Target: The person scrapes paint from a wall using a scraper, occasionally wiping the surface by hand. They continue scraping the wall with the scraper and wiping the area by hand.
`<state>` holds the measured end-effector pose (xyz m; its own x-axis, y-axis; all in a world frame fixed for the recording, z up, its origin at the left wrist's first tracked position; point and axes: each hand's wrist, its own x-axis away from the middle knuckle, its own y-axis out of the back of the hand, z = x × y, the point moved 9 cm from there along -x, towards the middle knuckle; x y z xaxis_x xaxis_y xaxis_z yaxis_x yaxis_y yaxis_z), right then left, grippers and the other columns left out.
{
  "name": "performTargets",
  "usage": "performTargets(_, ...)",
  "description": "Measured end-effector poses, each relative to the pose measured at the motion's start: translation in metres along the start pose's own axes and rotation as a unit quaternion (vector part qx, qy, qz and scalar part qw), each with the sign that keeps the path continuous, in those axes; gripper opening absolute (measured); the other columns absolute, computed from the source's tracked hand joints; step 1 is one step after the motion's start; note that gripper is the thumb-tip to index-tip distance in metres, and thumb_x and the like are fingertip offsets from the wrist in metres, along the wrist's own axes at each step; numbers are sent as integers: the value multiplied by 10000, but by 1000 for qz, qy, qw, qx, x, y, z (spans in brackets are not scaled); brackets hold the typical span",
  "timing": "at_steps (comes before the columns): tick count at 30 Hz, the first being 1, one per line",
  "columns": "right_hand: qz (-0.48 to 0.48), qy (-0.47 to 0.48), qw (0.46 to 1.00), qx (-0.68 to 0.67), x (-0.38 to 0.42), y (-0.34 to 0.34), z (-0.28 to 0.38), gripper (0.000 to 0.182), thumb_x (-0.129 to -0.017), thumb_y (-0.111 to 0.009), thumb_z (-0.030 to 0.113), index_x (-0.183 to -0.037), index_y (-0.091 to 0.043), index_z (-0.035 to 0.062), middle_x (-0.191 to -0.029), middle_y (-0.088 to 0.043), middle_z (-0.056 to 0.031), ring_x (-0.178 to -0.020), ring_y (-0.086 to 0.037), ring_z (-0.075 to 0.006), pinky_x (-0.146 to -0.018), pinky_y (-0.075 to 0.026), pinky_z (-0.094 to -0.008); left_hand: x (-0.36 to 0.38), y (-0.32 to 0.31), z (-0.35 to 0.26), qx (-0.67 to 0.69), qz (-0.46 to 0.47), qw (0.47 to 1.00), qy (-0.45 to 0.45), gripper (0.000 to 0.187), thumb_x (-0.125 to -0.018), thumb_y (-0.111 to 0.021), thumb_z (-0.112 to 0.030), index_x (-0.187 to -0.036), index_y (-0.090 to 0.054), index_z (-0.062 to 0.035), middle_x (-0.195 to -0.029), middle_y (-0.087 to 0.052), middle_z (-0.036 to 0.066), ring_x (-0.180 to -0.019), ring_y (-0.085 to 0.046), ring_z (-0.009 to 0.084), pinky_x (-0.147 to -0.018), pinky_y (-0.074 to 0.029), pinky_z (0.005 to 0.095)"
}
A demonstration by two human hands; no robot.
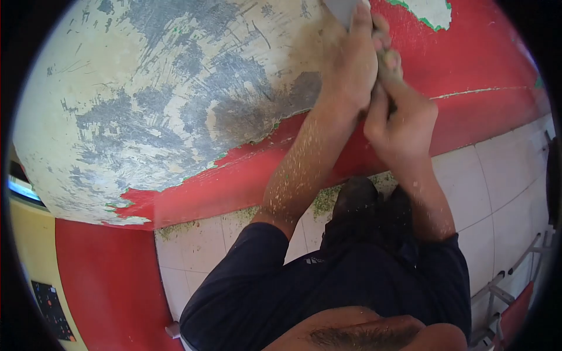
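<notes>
At the top centre, my left hand (pixel 352 64) is closed on a scraper (pixel 341 10), its fingers around the lower end of the grey blade. My right hand (pixel 404 117) is closed lower down, around the handle, which its fingers mostly hide. The blade lies near the wall (pixel 205 76), where a broad patch is bare, whitish and grey with scratch marks. Red paint (pixel 480 58) with ragged green edges borders this patch. Pale flakes cling to my forearms.
Green and pale paint chips (pixel 325 202) lie on the tiled floor (pixel 468 175) along the wall's foot. A metal-framed object with a red panel (pixel 518 313) stands at the lower right. A dark patterned sheet (pixel 52 307) hangs at the lower left.
</notes>
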<state>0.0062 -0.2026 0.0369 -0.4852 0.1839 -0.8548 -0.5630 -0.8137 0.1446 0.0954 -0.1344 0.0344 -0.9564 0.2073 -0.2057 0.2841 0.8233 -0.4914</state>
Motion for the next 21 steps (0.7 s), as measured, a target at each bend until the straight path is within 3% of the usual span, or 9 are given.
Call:
performTargets(4,65,-17,996,51,-3,-3,-10,276,-864,-526,-36,-1119,-627,-63,-871,-648,-288,-653,-660,-149,-603,-498,-249,-10,-2,3,-11,22,999,-31,395,-1011,-380,-368,-844,-458,-19,-618,-391,20,-494,-461,151,-448,-411,321)
performTargets(8,44,-35,997,51,-19,5,1,288,-866,-532,-37,-1138,-622,-60,-935,-648,-296,-727,-616,-70,-627,-492,-242,-11,-24,-22,-50,48,996,-50,415,-1015,-377,-368,-821,-474,-14,-607,-406,26,-489,-471,152,-440,-417,307)
performTargets(11,5,-44,999,19,1,9,-9,286,-796,-578,5,-1064,-675,25,-694,-609,-192,-551,-609,-294,-536,-484,-332,-12,-5,20,-1,33,999,3,432,-1009,-400,-391,-813,-481,-14,-602,-449,36,-512,-525,166,-452,-439,304)
performTargets(14,20,-30,999,-31,-11,8,-21,299,-917,-532,17,-1203,-611,-16,-800,-670,-56,-623,-523,-34,-556,-427,-193,-10,-18,-8,-54,49,996,-58,425,-1008,-404,-382,-844,-506,-4,-637,-532,67,-491,-549,175,-465,-473,296)
performTargets(15,-13,-46,995,-84,-20,15,-21,313,-949,-517,58,-1250,-592,14,-725,-573,31,-565,-459,-19,-504,-372,-165,-12,-30,-31,-226,152,947,-172,367,-983,-464,-352,-1028,-533,6,-904,-623,151,-732,-638,244,-623,-540,440)
performTargets(17,-72,-60,979,-181,-30,42,-26,333,-974,-485,101,-1288,-558,20,-714,-570,-12,-529,-432,-18,-447,-338,-159,13,-41,-75,-400,78,866,-290,349,-985,-469,-350,-995,-593,-24,-835,-625,86,-701,-624,198,-647,-517,341)
performTargets(19,-174,-158,927,-291,-27,69,-40,364,-988,-440,122,-1328,-505,7,-711,-550,-41,-504,-411,-27,-413,-313,-164,29,-46,-110,-542,13,721,-432,378,-970,-496,-371,-1015,-640,-24,-903,-647,86,-743,-639,199,-710,-515,314)
performTargets(20,-218,-206,890,-345,-18,77,-49,381,-995,-418,133,-1347,-478,1,-710,-541,-56,-491,-400,-31,-396,-300,-166,33,-39,-120,-599,-19,623,-503,417,-954,-521,-392,-1051,-656,-10,-1004,-667,119,-801,-662,222,-761,-525,335)
performTargets(21,-219,-207,878,-373,-11,81,-55,380,-993,-426,130,-1345,-476,-3,-738,-551,-62,-517,-427,-42,-390,-308,-165,41,-39,-140,-648,-52,424,-630,440,-952,-517,-403,-1105,-624,-4,-1058,-658,135,-804,-663,230,-753,-531,352)
